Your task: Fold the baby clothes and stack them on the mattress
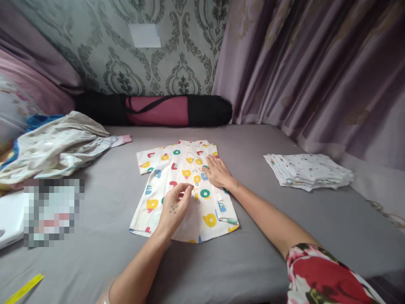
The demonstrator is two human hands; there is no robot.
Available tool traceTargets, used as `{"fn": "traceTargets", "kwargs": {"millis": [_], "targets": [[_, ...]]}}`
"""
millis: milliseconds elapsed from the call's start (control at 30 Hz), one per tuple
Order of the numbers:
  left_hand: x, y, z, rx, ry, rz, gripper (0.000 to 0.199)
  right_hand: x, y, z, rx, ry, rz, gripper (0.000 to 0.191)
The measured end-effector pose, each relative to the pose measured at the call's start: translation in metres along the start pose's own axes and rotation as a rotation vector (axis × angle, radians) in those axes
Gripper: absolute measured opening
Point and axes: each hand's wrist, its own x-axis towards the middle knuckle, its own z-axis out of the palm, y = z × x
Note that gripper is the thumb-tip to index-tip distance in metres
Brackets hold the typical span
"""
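A small white shirt with colourful printed shapes lies front up on a grey sheet, its collar away from me. The sleeve on the left sticks out, while the one on the right is folded in over the body. My right hand rests flat on the shirt's upper right part, fingers stretched out. Over the middle of the shirt is my left hand, its fingers curled and the thumb near the fingertips. Nothing shows between them, though part of the fingers is hidden.
Folded white printed clothes are stacked at the right. A loose heap of clothes lies at the left, above a white object. Along the back wall runs a black and maroon long bag. A yellow strip is at the lower left.
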Motion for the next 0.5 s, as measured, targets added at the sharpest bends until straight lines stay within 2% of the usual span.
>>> {"fn": "traceTargets", "kwargs": {"millis": [133,200,333,433,500], "targets": [[0.003,-0.001,-0.005,0.031,0.032,-0.001,0.033,-0.002,-0.001,-0.002,0.033,-0.003,-0.012,0.068],[0.007,-0.002,-0.011,0.044,0.071,-0.001,0.031,-0.012,-0.002,-0.005,0.068,-0.041,-0.018,0.07],[0.02,-0.011,-0.032,0.054,0.18,-0.022,0.03,-0.06,-0.009,-0.008,0.069,-0.103,-0.072,0.076],[0.031,-0.024,-0.051,0.087,0.296,-0.025,0.03,-0.099,-0.015,-0.01,0.059,-0.144,-0.087,0.077],[0.035,-0.033,-0.064,0.149,0.342,-0.049,0.031,-0.115,-0.018,-0.01,0.047,-0.16,-0.092,0.076]]}}
